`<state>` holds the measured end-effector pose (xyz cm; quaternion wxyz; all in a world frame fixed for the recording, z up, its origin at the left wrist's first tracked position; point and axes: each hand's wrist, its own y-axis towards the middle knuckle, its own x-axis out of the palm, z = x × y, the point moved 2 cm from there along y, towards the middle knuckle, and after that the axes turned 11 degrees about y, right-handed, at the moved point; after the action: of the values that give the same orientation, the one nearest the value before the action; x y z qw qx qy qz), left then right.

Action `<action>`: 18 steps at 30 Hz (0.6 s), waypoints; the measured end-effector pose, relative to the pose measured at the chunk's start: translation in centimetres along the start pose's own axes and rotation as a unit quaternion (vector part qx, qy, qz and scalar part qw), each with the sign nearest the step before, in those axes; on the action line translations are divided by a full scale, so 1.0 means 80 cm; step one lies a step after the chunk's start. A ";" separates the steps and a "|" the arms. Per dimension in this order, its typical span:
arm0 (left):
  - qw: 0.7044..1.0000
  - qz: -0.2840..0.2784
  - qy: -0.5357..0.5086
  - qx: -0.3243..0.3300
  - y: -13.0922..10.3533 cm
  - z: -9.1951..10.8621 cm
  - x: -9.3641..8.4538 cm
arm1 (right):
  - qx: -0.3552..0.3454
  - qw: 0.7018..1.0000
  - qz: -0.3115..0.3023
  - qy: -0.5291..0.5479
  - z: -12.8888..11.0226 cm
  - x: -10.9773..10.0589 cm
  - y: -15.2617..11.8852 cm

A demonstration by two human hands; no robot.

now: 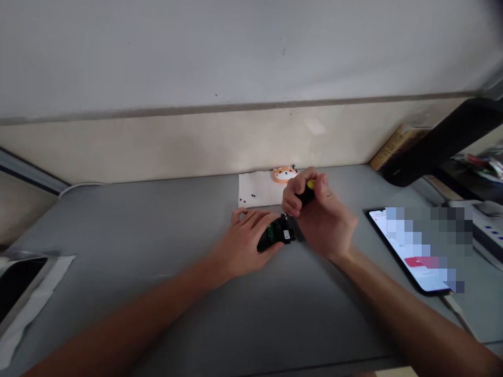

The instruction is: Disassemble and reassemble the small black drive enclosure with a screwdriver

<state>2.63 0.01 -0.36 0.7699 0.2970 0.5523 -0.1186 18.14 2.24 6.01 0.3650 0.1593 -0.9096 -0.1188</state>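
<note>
My left hand (pixel 251 235) rests on the grey desk, its fingers and thumb closed around an opened black computer mouse (pixel 278 234). A green circuit board and a small white label show inside the mouse. My right hand (pixel 314 207) is raised just to the right, wrapped around a screwdriver (pixel 306 195) with a black handle and a yellow end. The handle slants down toward the mouse; its tip is mostly hidden, so I cannot tell whether it touches. Behind the hands lies a white paper (pixel 259 183) with several tiny dark screws (pixel 253 196).
An orange and white animal-face case (pixel 285 175) sits on the paper's far edge. To the right, a lit phone (pixel 408 251) is plugged into a white cable (pixel 459 310). A black cylinder (pixel 440 141) leans near a book (pixel 396 144). A clear-edged packet (pixel 29 298) lies far left.
</note>
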 end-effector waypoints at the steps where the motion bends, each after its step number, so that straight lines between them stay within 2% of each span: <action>1: 1.000 -0.002 0.000 -0.001 0.000 0.000 -0.001 | 0.000 1.000 0.002 0.000 0.000 0.000 0.000; 5: 1.000 -0.008 0.005 -0.005 0.001 0.001 -0.002 | -0.019 1.000 0.011 -0.012 -0.001 -0.002 0.002; 10: 1.000 -0.013 0.002 -0.006 0.001 0.001 -0.002 | 0.004 1.000 0.009 -0.005 0.000 -0.002 0.002; 18: 1.000 -0.005 -0.002 -0.002 0.001 0.000 -0.001 | -0.005 1.000 0.012 -0.004 0.000 -0.001 0.001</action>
<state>2.64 0.01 -0.24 0.7709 0.2928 0.5525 -0.1217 18.19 2.33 6.01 0.3634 0.1461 -0.9124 -0.1192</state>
